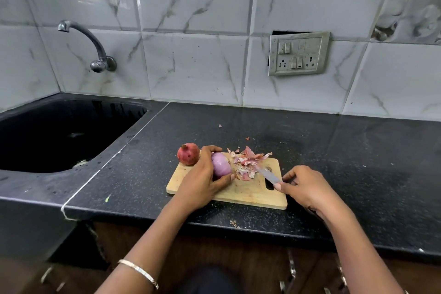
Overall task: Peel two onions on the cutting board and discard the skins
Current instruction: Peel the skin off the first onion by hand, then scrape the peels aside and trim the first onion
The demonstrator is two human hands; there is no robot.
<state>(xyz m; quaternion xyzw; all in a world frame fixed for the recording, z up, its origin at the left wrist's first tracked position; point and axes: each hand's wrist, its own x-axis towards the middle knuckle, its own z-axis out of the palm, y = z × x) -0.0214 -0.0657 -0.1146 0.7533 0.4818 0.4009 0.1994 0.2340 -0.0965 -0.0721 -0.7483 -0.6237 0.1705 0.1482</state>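
Head view: the left hand curls round the peeled onion, thumb at its near end and fingers over the far side, holding it on the board. The right hand grips the knife by its handle, blade lying low over the board and pointing at the skins heaped along the far edge. The second onion, in its red skin, sits at the board's far left corner, touching the left hand's fingers; whether it rests on the wood or just off it I cannot tell.

The first onion looks done, so the task seems about half through. The next move probably calls for setting this one down, bringing the red one to the middle and trimming an end with the knife.

The board lies near the front edge of the tabletop, so a round onion let go carelessly could roll off. The sink opens to the left, well apart from the board. Some skins overhang the far edge, with a few scraps on the tabletop beyond. There is open room to the right and behind.
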